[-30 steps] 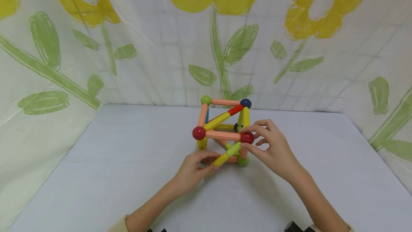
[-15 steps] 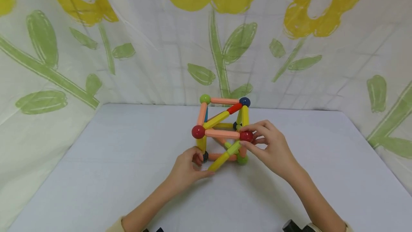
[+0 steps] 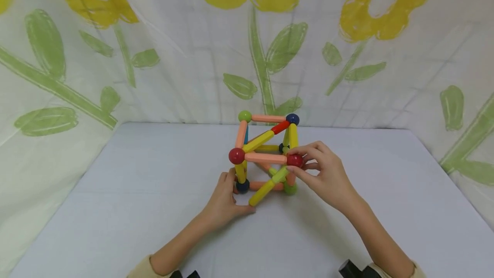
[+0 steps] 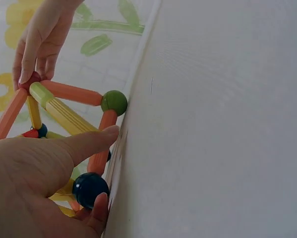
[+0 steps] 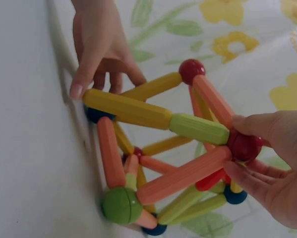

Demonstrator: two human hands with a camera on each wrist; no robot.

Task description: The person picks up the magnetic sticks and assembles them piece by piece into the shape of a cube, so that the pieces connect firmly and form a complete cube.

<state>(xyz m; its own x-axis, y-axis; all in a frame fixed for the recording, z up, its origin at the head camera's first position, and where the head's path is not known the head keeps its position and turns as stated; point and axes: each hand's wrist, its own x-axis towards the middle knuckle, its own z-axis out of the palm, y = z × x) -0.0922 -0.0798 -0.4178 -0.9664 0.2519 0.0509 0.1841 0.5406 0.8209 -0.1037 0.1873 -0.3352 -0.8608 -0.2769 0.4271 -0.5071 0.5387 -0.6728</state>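
Observation:
A frame of magnetic rods and balls, with salmon rods (image 3: 265, 158) along its edges, stands mid-table in the head view. My right hand (image 3: 329, 179) pinches the red ball (image 3: 295, 160) at its near right top corner between thumb and fingers. From that ball a light green rod (image 5: 199, 128) and a yellow rod (image 3: 261, 193) run end to end, slanting down to the left. My left hand (image 3: 221, 205) has its fingers curled behind the dark blue ball (image 4: 90, 190) at the lower left corner. Its thumb (image 4: 96, 143) reaches out straight at the yellow rod's free end.
A green ball (image 3: 290, 188) forms the near lower right corner, and another red ball (image 3: 236, 155) the upper left one. Behind the white table (image 3: 115, 209) hangs a cloth (image 3: 173, 89) printed with yellow flowers.
My left hand has let go of the yellow rod's end and moved left, its fingers now at the dark blue ball. The rod's free end has swung slightly down-left. My right hand keeps its pinch.

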